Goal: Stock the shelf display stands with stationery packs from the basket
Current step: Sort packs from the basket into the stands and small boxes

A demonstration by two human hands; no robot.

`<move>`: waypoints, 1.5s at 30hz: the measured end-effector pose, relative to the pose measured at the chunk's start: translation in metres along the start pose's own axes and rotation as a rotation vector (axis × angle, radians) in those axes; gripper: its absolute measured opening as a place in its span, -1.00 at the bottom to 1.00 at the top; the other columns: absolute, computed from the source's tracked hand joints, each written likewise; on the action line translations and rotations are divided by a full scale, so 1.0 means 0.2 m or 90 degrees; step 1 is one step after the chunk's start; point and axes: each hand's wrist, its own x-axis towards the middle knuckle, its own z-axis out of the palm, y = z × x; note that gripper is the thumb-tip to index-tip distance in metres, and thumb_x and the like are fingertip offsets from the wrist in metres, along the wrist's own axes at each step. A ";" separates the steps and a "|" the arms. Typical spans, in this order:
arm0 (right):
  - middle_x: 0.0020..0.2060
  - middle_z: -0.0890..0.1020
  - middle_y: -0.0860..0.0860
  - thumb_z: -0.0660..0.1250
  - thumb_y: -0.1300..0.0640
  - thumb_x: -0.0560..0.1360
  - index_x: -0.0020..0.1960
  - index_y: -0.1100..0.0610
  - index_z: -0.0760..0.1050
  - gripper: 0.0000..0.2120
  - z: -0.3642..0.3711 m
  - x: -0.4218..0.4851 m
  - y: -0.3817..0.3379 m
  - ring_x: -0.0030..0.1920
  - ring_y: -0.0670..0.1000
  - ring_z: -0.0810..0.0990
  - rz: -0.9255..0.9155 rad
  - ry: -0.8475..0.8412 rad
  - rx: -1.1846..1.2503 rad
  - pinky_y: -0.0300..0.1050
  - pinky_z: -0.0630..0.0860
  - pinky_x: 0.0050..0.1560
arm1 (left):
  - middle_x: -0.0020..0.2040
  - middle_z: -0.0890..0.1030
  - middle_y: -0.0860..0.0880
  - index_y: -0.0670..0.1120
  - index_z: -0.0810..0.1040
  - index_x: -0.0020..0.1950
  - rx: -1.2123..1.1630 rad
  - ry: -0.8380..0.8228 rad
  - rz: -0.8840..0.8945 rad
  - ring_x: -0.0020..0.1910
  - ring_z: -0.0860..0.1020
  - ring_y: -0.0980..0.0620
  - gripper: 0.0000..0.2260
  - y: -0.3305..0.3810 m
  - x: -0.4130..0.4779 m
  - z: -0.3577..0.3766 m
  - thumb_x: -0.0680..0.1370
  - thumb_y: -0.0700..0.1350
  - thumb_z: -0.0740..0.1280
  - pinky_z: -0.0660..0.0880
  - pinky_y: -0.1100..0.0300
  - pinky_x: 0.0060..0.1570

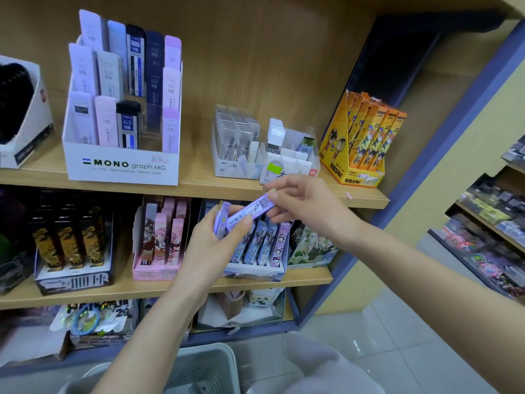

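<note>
- Pack (252, 208): slim lilac box, long and flat, print too small to read. It is held aslant in front of the middle shelf (306, 278), pinched at its upper end by the right hand (309, 206), thumb and fingertips curled on it.
- Stack (222, 220): further lilac packs, on edge, gripped in the left hand (210, 251). Their count is unclear and the lower ends are hidden by the palm. The thumb lies against the pack's lower end.
- Stand (255, 273): slotted white-and-blue cardboard on the middle shelf, behind both hands, upper part hidden.
- Basket (207, 362): pale grey perforated plastic with a rounded corner, cut off by the lower edge, contents not discernible.
</note>
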 end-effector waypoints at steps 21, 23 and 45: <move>0.05 0.55 0.10 0.19 0.22 0.59 0.17 0.19 0.52 -0.80 -0.43 0.42 0.01 0.04 0.06 0.51 -0.277 0.420 -0.534 -0.09 0.44 0.04 | -0.26 0.56 0.05 -0.16 0.36 -0.09 -0.047 0.012 -0.080 -0.57 0.28 0.16 -0.89 -0.04 0.04 0.00 0.62 -0.17 0.18 0.19 0.31 -0.59; 0.05 0.55 0.12 0.20 0.22 0.59 0.16 0.18 0.54 -0.79 -0.44 0.46 0.01 0.05 0.07 0.51 -0.251 0.375 -0.555 -0.10 0.42 0.04 | -0.25 0.56 0.04 -0.16 0.36 -0.10 -0.041 0.013 -0.083 -0.56 0.29 0.15 -0.89 -0.05 0.04 0.00 0.62 -0.17 0.19 0.20 0.31 -0.59; -0.01 0.45 -0.01 0.18 0.22 0.58 0.16 0.20 0.45 -0.82 -0.24 0.34 0.01 -0.09 -0.11 0.41 -0.335 0.426 -0.512 -0.32 0.29 -0.15 | -0.30 0.57 0.03 -0.13 0.37 -0.15 -0.116 -0.005 -0.108 -0.56 0.29 0.10 -0.83 -0.02 0.04 0.00 0.62 -0.24 0.09 0.15 0.31 -0.59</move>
